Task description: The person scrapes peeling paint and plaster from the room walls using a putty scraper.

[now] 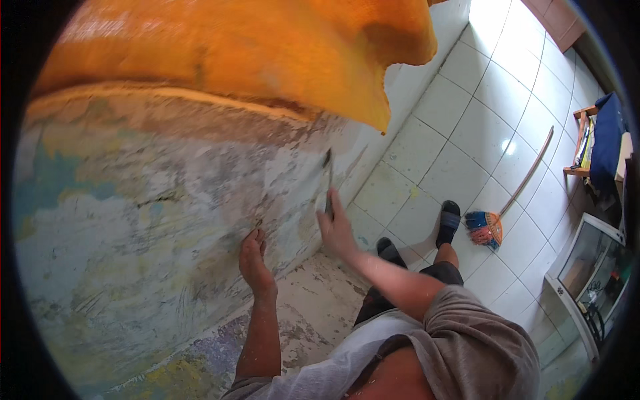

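Note:
A slim tool with a dark head (328, 159), blurred and perhaps a hammer, is gripped in my right hand (337, 227). It is raised beside the patchy plaster wall (150, 240), to the right of my other hand. My left hand (257, 260) is at the wall, fingertips together around a small thin piece (258, 223), too small to name, which seems to meet the plaster. The wall has peeling white, green and yellow paint, with a crack left of my left hand. Above it bulges an orange painted, moulded form (240, 55) with a ragged lower edge.
A bare, stained ledge or floor strip (312, 295) runs along the wall's foot. White floor tiles (455, 165) lie to the right, under my sandalled feet (448, 220). A broom (487, 230), a wooden rack with dark cloth (607, 140) and a glazed white-framed cabinet or panel (565, 295) are farther right.

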Motion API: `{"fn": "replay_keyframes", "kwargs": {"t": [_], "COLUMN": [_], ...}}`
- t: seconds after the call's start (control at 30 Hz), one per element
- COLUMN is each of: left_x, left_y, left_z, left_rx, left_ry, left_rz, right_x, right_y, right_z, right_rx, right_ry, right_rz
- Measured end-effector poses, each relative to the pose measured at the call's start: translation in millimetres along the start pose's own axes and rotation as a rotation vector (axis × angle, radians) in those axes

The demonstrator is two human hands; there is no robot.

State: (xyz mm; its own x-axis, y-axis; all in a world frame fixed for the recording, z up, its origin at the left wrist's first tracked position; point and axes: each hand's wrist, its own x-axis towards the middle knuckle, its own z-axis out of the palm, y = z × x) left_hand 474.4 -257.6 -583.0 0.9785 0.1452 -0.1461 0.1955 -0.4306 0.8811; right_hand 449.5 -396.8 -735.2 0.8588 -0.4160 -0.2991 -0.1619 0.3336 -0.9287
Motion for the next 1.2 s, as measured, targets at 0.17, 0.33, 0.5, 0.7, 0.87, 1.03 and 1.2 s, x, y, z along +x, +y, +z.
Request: {"fn": "replay_keyframes", "kwargs": {"t": [0.17, 0.33, 0.5, 0.7, 0.87, 1.03, 1.2], "left_x": [-13.1, -35.2, -45.5, -40.5, -19.0, -7.3, -6.5], "left_y": [32.2, 79.4, 122.6, 195.6, 187.3, 186.2, 183.9], "left_z": [-77.7, -149.0, -238.0, -299.2, -323.2, -315.3, -315.0], "left_rx": [0.042, 0.057, 0.285, 0.767, 1.081, 1.080, 1.096], "left_ry": [0.022, 0.278, 0.605, 0.984, 1.215, 1.240, 1.239], "left_rz": [0.261, 0.499, 0.783, 1.126, 1.028, 1.036, 1.045], "right_x": [70.5, 56.7, -86.9, -94.5, -73.9, -30.7, -17.5], "right_y": [-10.2, -51.8, -90.6, -128.7, -112.6, -170.0, -312.1], "right_z": [-35.0, -10.2, 54.3, 40.1, 24.8, 28.2, 40.8], "right_rx": [0.106, -0.061, 0.039, -0.045, -0.400, -0.527, -0.464], "right_ry": [0.156, 0.179, -0.055, -0.194, -0.194, -0.129, -0.037], "right_rz": [-0.045, -0.092, -0.188, -0.223, -0.680, -0.795, -1.201]}}
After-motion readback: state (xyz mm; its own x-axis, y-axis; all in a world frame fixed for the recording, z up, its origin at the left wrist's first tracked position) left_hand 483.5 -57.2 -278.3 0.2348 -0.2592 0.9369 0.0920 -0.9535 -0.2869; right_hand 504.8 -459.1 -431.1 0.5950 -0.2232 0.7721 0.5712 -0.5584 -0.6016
